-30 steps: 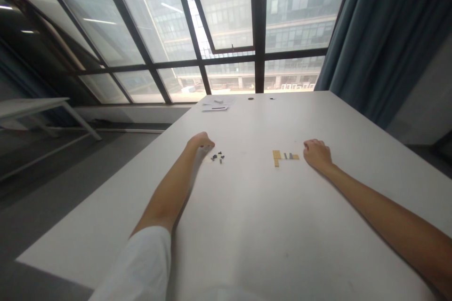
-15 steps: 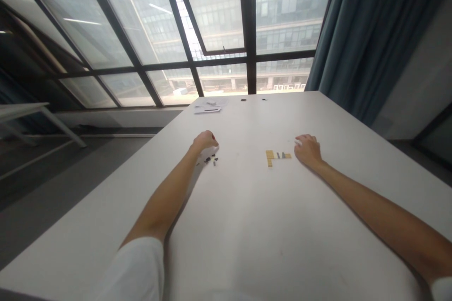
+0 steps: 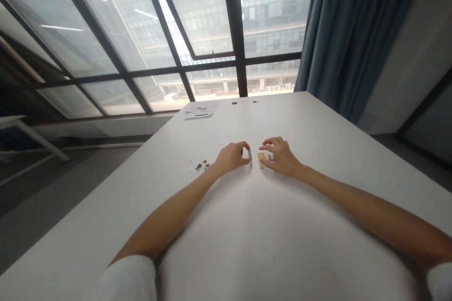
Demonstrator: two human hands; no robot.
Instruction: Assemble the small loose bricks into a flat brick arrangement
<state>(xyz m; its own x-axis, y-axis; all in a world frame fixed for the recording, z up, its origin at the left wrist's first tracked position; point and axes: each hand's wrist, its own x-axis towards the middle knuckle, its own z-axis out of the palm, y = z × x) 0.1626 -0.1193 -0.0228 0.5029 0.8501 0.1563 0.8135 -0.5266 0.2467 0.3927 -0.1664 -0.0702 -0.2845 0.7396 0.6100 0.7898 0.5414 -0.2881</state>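
Between thumb and forefinger, my left hand [image 3: 232, 157] pinches a small grey strip-shaped piece [image 3: 250, 154], held upright just left of a flat yellow piece [image 3: 261, 160]. Over the yellow piece is my right hand [image 3: 281, 156], its thumb and fingers apart around it, the thumb at its near edge. Small grey pieces [image 3: 270, 156] show between those fingers, on the part that runs right. The right hand hides the rest of that part. Whether the right fingers press on the yellow piece is hard to tell.
Left of my left hand lies a loose pile of small dark and pale pieces [image 3: 202, 166] on the white table [image 3: 226, 225]. Papers with a dark pen-like stick [image 3: 202, 115] lie at the far left edge. Windows and a blue curtain [image 3: 339, 42] stand beyond.
My left hand has moved right from the loose pile and now shows a grey piece in its pinch. My right hand has come left over the yellow piece. The view has shifted slightly.
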